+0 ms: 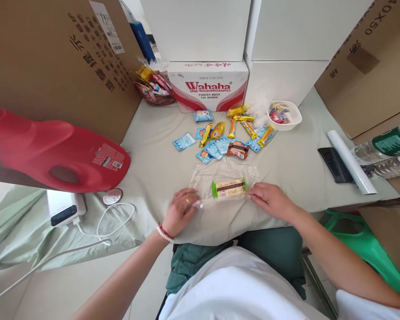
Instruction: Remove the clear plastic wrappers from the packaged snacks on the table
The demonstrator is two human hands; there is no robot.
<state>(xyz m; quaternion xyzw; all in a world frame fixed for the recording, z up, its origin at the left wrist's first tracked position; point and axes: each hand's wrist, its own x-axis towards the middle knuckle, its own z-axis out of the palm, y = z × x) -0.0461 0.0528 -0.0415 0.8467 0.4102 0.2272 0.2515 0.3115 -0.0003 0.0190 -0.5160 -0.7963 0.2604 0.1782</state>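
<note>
A clear plastic bag (205, 171) lies flat on the cloth-covered table in front of me. On or in it rests a snack bar (230, 188) in a cream and brown wrapper with green ends; which of the two, I cannot tell. My left hand (184, 208) is closed on the bag's left edge, with a bit of plastic showing at the fingertips. My right hand (269, 200) pinches the bag's right side, close to the bar's green end. Just beyond the bag lie a brown-wrapped snack (238, 150), several blue packets (184, 141) and several yellow-wrapped bars (248, 130).
A white bowl (295, 116) of wrapped snacks stands behind at right, a filled basket (153, 95) at back left. A Wahaha box (210, 84) closes off the back. A red jug (70, 155) leans in at left; a phone (333, 165), white roll (351, 162) and bottles (391, 144) are at right.
</note>
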